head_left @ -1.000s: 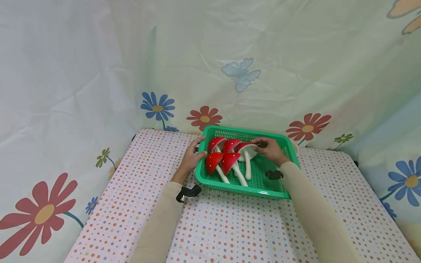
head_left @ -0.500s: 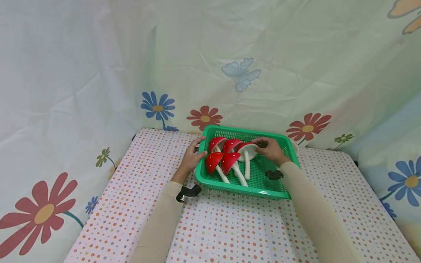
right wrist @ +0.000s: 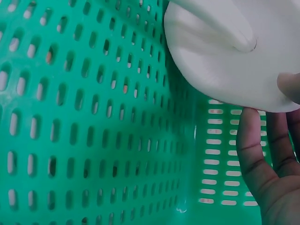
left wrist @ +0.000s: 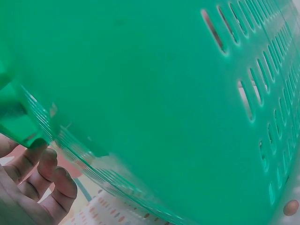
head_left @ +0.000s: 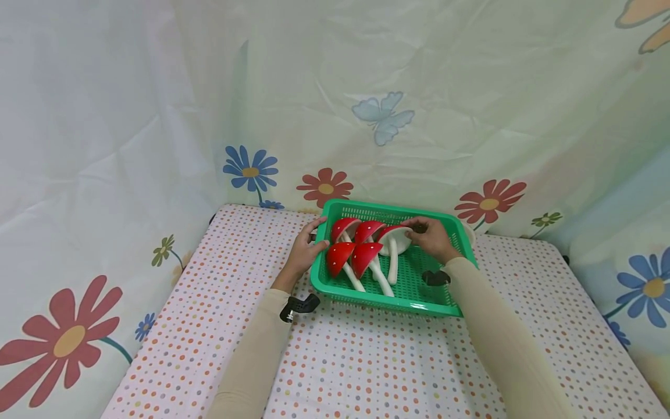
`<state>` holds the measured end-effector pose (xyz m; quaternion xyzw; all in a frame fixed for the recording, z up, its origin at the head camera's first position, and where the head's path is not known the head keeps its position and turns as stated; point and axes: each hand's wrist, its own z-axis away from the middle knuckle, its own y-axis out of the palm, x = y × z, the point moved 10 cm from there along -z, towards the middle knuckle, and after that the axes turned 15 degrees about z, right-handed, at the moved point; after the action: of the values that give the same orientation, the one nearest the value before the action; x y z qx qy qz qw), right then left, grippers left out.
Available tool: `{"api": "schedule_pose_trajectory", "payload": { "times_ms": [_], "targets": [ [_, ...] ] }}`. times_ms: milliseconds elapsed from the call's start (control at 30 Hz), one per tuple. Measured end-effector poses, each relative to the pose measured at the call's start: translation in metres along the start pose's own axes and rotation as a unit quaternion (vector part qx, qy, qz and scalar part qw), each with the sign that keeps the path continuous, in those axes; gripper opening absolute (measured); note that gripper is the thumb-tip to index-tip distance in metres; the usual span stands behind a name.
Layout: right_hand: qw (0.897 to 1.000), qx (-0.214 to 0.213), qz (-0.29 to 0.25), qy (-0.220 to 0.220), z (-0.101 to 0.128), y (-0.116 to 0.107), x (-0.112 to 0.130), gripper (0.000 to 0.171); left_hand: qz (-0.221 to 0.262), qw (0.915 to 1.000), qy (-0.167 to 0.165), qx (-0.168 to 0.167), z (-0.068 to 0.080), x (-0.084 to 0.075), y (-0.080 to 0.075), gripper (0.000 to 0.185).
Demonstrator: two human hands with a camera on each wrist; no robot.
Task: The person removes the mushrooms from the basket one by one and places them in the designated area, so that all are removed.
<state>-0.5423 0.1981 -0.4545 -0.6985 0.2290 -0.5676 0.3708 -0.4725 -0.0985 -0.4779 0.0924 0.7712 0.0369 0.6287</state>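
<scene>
Left hand [head_left: 305, 251] resting against the left wall of the basket [head_left: 438, 308], fingers [left wrist: 43, 169] curled at its edge, thumb on the rim. Right hand [head_left: 430, 237] inside the basket near its far rim, fingertips [right wrist: 249, 136] touching a mushroom [head_left: 394, 240] cap. Both forearms stretched forward

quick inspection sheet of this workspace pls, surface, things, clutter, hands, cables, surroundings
surface: table under a dotted cloth
things: green basket with five red-capped toy mushrooms lying inside
clutter: nothing seen
hands: left hand grips the basket's left rim; right hand pinches the cap edge of the rightmost mushroom
cables: nothing seen
surroundings: pale flower-and-butterfly sheet hung behind and at both sides
</scene>
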Motion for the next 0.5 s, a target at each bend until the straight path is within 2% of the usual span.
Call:
{"api": "schedule_pose_trajectory", "payload": {
  "times_ms": [267, 500],
  "targets": [
    [0.999, -0.027, 0.016, -0.006, -0.0004, -0.0075, 0.0012, 0.022, 0.003, 1.0000, 0.000, 0.000, -0.0001, -0.0022, 0.0013, 0.058],
    [0.999, -0.032, 0.004, -0.002, -0.0005, -0.0098, 0.0008, 0.023, 0.002, 1.0000, 0.002, 0.006, 0.0015, -0.0035, 0.0029, 0.058]
  ]
}}
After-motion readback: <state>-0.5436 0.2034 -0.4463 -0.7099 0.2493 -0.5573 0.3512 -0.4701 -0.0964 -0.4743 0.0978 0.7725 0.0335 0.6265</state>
